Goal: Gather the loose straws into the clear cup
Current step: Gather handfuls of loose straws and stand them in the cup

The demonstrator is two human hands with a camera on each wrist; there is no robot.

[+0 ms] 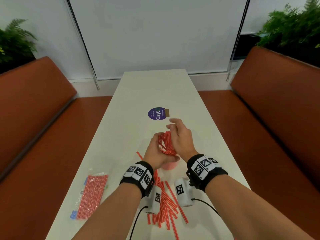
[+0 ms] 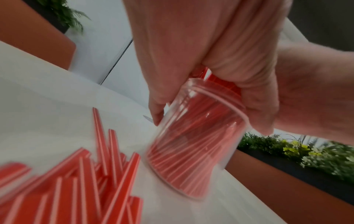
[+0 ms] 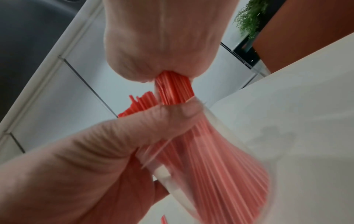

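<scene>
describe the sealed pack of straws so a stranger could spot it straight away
On the long white table, look to the near left edge, left of the person's left forearm. The pack of straws lies flat there; unlike the loose straws beside it, its straws sit bundled in crinkly clear plastic.

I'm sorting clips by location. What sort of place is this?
Probably a café or canteen booth: a long white table between two orange upholstered benches, planters of greenery behind them, and a round purple "clean as you go" sticker on the tabletop.

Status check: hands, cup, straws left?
Left hand holds clear cup. Right hand grips straw bundle in it. Loose straws remain on table.
</scene>
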